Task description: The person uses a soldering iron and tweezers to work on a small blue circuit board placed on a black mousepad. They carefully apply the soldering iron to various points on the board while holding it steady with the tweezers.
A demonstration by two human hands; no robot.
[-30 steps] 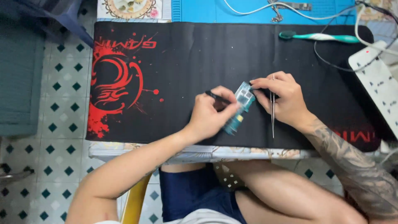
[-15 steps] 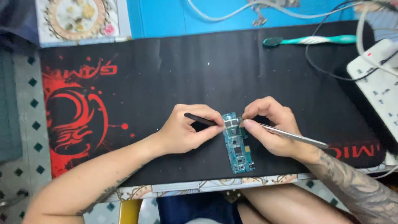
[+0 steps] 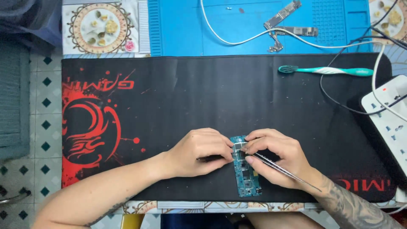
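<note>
A narrow blue-green circuit board [image 3: 246,176] lies flat on the black desk mat [image 3: 212,97] near the front edge. My left hand [image 3: 199,152] rests on the mat just left of the board and grips a thin dark tool whose tip meets the board's top end. My right hand [image 3: 277,157] holds metal tweezers [image 3: 284,171] that slant back over the wrist, and its fingertips press on the top of the board.
A teal toothbrush [image 3: 326,71] lies at the mat's far right. A white power strip [image 3: 388,123] with cables sits at the right edge. Behind the mat a blue work mat [image 3: 182,29] holds two other circuit boards [image 3: 288,19] and a white cable.
The board went from being held tilted above the mat to lying flat on it. Both hands came down with it and now press at its top end.
</note>
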